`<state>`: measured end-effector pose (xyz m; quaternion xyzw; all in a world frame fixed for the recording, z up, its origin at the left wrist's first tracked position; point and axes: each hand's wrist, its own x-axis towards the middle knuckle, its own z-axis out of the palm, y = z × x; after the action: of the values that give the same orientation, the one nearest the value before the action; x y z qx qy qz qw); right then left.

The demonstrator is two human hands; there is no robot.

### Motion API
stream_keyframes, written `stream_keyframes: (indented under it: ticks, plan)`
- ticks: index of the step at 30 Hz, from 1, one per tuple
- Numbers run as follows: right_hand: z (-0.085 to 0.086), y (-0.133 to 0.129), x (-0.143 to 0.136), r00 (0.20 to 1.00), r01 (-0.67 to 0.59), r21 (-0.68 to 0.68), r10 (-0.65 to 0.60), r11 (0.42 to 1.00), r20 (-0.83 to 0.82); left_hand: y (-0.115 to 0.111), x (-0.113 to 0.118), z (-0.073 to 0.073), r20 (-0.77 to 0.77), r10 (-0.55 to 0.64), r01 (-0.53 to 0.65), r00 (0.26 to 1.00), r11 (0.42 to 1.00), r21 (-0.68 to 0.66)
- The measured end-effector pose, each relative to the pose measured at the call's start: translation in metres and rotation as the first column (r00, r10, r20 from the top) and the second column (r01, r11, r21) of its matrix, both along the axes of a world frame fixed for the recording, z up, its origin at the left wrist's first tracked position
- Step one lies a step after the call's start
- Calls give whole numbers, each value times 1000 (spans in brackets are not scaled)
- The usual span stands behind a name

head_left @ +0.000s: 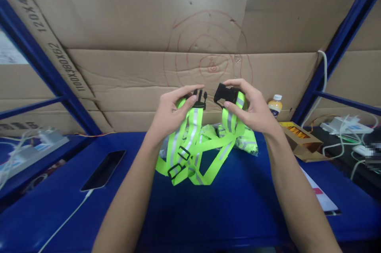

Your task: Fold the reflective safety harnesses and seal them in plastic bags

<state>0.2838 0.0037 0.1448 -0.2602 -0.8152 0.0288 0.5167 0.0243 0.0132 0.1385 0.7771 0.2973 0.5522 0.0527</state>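
My left hand [175, 106] pinches the pronged half of a black side-release buckle [200, 104], its prongs pointing up. Between the fingers and thumb of my right hand [250, 104] is the socket half of the buckle [226, 94]. The two halves are apart, with a small gap between them. Both are joined to neon yellow-green reflective straps [212, 147] with silver stripes, which hang below my hands toward the blue shelf. Black strap sliders [183, 153] sit on the webbing at the lower left. Behind the straps lie more neon straps in clear plastic [248, 141].
A phone [103, 170] on a white cable lies left on the blue shelf [220, 213]. Power strips [35, 149] with cables are at both sides. To the right are a bottle [275, 106], an open cardboard box [300, 140] and a paper [320, 193]. Cardboard [133, 18] forms the back wall.
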Motion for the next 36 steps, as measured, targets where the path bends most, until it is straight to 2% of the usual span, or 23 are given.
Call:
stream_keyframes:
  ticks: [3, 5, 12, 16, 23, 36]
  plan:
    - [-3, 9, -1, 992, -126, -92, 124, 988, -29, 1, 5, -3, 25, -99, 100, 995, 994, -50]
    - [-6, 16, -1, 987, -163, -147, 163, 976, -16, 2, 7, -4, -15, -143, 141, 990, 987, -81]
    - [-6, 19, 7, 979, -165, -163, 182, 973, 96, 1, -4, -2, -279, -229, 175, 933, 963, -204]
    - [-3, 14, 13, 974, -105, -147, 131, 984, 183, 0, -9, -2, -316, -213, 128, 924, 955, -267]
    - [-2, 10, 7, 930, -51, -188, 116, 981, 348, 4, -5, -8, -308, -210, 129, 928, 956, -262]
    - [-4, 16, 10, 881, -100, -282, 217, 954, 420, 6, -4, -9, -356, -213, 117, 910, 955, -272]
